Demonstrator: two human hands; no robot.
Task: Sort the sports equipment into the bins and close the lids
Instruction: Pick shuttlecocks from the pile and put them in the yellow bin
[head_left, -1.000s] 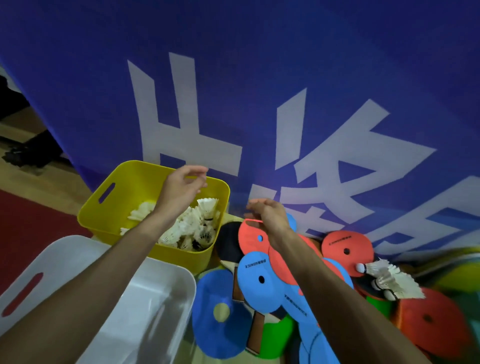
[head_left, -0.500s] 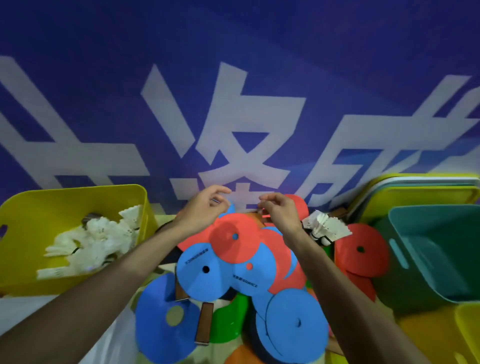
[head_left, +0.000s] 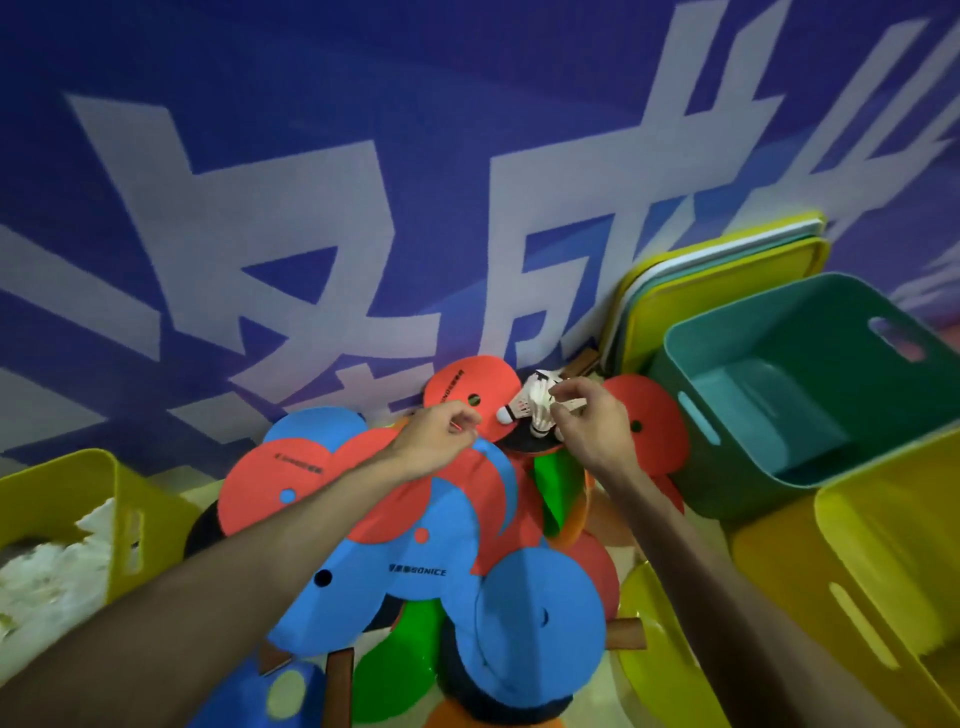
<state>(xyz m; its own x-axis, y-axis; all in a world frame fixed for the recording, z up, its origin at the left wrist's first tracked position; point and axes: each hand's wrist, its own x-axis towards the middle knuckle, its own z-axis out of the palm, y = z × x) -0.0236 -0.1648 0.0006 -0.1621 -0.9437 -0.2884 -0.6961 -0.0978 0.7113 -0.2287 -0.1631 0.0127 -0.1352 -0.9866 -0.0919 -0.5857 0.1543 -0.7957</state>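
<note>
A heap of flat foam discs lies on the floor by the banner, blue ones (head_left: 431, 571) in front and red ones (head_left: 280, 493) behind. My left hand (head_left: 441, 439) hovers over the heap's far part, fingers curled, pinching a thin red disc edge. My right hand (head_left: 589, 431) grips the feathers of a small clump of white shuttlecocks (head_left: 532, 410) lying on a dark paddle beside another red disc (head_left: 467, 389). The yellow bin (head_left: 111, 493) at the left holds several shuttlecocks.
An empty teal bin (head_left: 691, 364) stands at the right, with another yellow bin (head_left: 857, 582) in front of it. Stacked lids (head_left: 727, 270) lean on the blue banner (head_left: 467, 156). Green discs (head_left: 410, 660) and wooden paddle handles (head_left: 340, 680) show under the heap.
The view has swung further right, so the teal bin is in fuller view. My right hand moved from a red disc to the shuttlecocks; my left hand followed to the right.
</note>
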